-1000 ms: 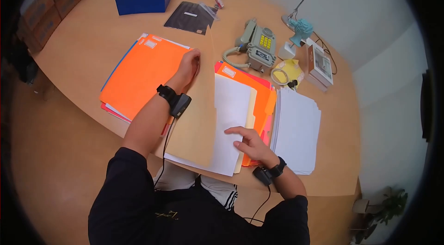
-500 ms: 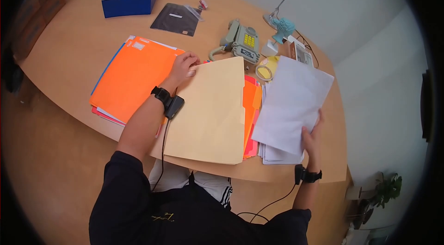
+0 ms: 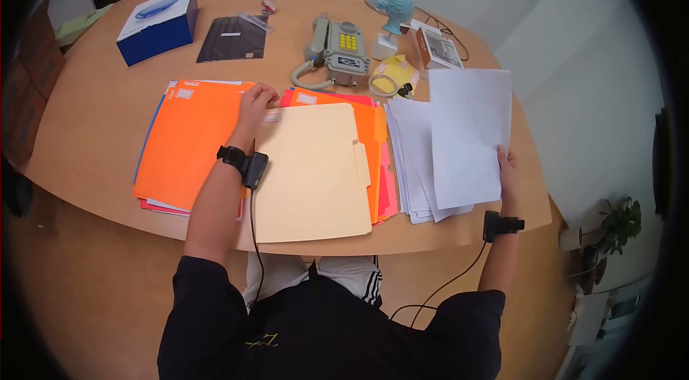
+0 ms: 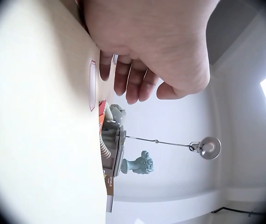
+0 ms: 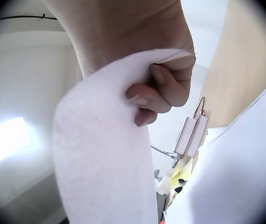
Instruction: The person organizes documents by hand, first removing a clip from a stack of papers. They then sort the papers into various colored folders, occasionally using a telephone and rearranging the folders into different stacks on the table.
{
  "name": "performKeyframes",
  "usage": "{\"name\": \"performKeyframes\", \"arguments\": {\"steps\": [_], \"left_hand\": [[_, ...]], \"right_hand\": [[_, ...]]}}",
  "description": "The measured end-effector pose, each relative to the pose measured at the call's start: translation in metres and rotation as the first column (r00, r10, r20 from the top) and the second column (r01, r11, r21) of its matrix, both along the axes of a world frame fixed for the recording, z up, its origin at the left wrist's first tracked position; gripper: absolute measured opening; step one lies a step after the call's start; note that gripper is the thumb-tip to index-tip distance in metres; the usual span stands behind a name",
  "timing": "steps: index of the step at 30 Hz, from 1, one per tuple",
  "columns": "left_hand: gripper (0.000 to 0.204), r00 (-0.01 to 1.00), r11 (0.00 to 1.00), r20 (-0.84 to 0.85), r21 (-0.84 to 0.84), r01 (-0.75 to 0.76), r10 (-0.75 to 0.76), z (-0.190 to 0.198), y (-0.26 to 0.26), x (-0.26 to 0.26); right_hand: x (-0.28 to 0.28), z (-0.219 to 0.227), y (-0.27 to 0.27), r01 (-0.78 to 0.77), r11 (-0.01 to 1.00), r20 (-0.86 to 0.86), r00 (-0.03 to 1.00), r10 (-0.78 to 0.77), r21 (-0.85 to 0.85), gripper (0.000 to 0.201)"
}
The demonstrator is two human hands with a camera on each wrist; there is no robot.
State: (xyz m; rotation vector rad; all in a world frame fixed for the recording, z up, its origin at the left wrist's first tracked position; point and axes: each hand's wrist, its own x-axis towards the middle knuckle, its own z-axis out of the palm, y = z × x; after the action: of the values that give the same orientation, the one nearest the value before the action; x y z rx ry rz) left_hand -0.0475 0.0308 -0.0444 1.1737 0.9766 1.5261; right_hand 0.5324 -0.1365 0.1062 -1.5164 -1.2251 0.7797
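Note:
A closed cream folder (image 3: 308, 172) lies in front of the person, partly over orange and pink folders (image 3: 380, 136). At its upper left edge rests the left hand (image 3: 255, 107), fingers loosely bent; in the left wrist view that hand (image 4: 142, 51) holds nothing visible. The right hand (image 3: 508, 172) pinches the right edge of white paper (image 3: 470, 136), raised over a white paper stack (image 3: 413, 157). In the right wrist view the paper (image 5: 105, 140) bows out from the curled fingers of the right hand (image 5: 156, 88).
An orange folder pile (image 3: 197, 143) lies left. Behind stand a blue-and-white box (image 3: 158, 32), a dark flat packet (image 3: 231, 39), a telephone (image 3: 341, 53), a teal bust (image 3: 395, 14), a yellow item with a tape ring (image 3: 398, 71) and a small box (image 3: 439, 48).
The right hand has left the folder contents and carried the white paper right, over the stack. The cream folder, earlier standing open, now lies flat. The left hand stays by its upper left edge.

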Motion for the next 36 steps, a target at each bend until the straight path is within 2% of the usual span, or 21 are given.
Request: {"name": "performKeyframes", "arguments": {"steps": [2,3,5,6,7,9,10,12,13,16,20,22,23,25,26,28,29,31,36], "left_hand": [[0.016,1.000,1.000,-0.023,-0.003,0.007,-0.007,0.004,-0.003,0.001],[0.015,0.999,1.000,-0.044,-0.004,0.016,-0.016,0.006,-0.005,0.001],[0.015,0.999,1.000,-0.053,0.021,0.012,-0.011,0.005,-0.005,0.002],[0.014,0.997,0.999,-0.070,0.037,0.023,-0.020,0.003,-0.004,0.002],[0.014,0.998,0.999,-0.061,0.045,0.008,-0.005,0.001,-0.002,0.002],[0.013,0.998,0.999,-0.031,0.014,0.047,-0.046,-0.001,0.001,0.001],[0.013,0.999,0.999,-0.024,0.019,0.034,-0.033,0.000,0.000,0.002],[0.013,0.996,0.999,-0.087,0.024,0.034,-0.031,0.003,-0.003,0.003],[0.013,0.997,0.999,-0.080,0.028,0.024,-0.022,0.002,-0.002,0.003],[0.013,0.988,1.000,-0.155,0.030,0.009,-0.004,-0.003,0.000,0.002],[0.014,0.975,0.999,-0.221,0.044,-0.024,0.033,0.004,-0.008,0.004],[0.015,0.973,0.999,-0.227,0.043,-0.030,0.040,0.007,-0.011,0.005],[0.015,0.962,0.998,-0.269,0.061,-0.034,0.049,0.007,-0.010,0.005],[0.016,0.952,0.996,-0.297,0.073,-0.055,0.074,0.007,-0.011,0.005],[0.016,0.955,0.997,-0.289,0.056,-0.059,0.073,0.010,-0.013,0.006],[0.017,0.959,0.996,-0.271,0.034,-0.078,0.084,0.012,-0.014,0.006],[0.017,0.956,0.996,-0.281,0.046,-0.076,0.085,0.011,-0.013,0.006],[0.018,0.956,0.996,-0.280,0.054,-0.078,0.090,0.009,-0.012,0.006],[0.018,0.959,0.996,-0.273,0.056,-0.063,0.076,0.007,-0.011,0.008]], "right_hand": [[-0.018,0.010,-0.001,0.090,0.996,0.028,0.996,-0.090,0.023,0.046],[-0.014,0.008,0.002,0.080,0.996,0.033,0.996,-0.081,0.027,0.046],[-0.003,-0.006,0.009,0.042,0.998,0.180,0.983,-0.032,-0.052,0.049],[-0.004,-0.018,0.014,0.046,0.999,0.269,0.962,-0.043,-0.007,0.047],[-0.005,-0.026,0.018,0.032,0.999,0.278,0.960,-0.031,0.001,0.047],[-0.009,-0.035,0.023,-0.071,0.997,0.485,0.870,0.082,-0.041,0.043],[-0.012,-0.036,0.026,-0.084,0.996,0.493,0.865,0.091,-0.036,0.043],[-0.018,-0.038,0.029,-0.013,0.975,0.738,0.651,0.176,-0.220,0.039],[-0.019,-0.042,0.031,-0.021,0.976,0.744,0.644,0.179,-0.217,0.039],[-0.018,-0.051,0.039,-0.002,0.965,0.823,0.522,0.224,-0.262,0.037],[-0.002,-0.058,0.048,-0.072,0.978,0.847,0.491,0.204,-0.194,0.037],[0.002,-0.052,0.046,-0.020,0.968,0.794,0.567,0.218,-0.251,0.037],[0.006,-0.052,0.044,-0.024,0.967,0.798,0.559,0.223,-0.253,0.037],[0.015,-0.053,0.039,0.049,0.970,0.826,0.535,0.177,-0.239,0.047],[0.019,-0.058,0.033,0.036,0.970,0.832,0.521,0.188,-0.242,0.047],[0.026,-0.069,0.020,0.074,0.992,0.905,0.421,0.065,-0.105,0.060],[0.013,-0.062,0.014,0.063,0.992,0.909,0.410,0.075,-0.111,0.060],[-0.010,-0.049,-0.005,0.253,0.908,0.872,0.449,0.194,-0.333,0.070],[-0.011,-0.057,-0.023,0.331,0.901,0.924,0.348,0.160,-0.280,0.068]]}}
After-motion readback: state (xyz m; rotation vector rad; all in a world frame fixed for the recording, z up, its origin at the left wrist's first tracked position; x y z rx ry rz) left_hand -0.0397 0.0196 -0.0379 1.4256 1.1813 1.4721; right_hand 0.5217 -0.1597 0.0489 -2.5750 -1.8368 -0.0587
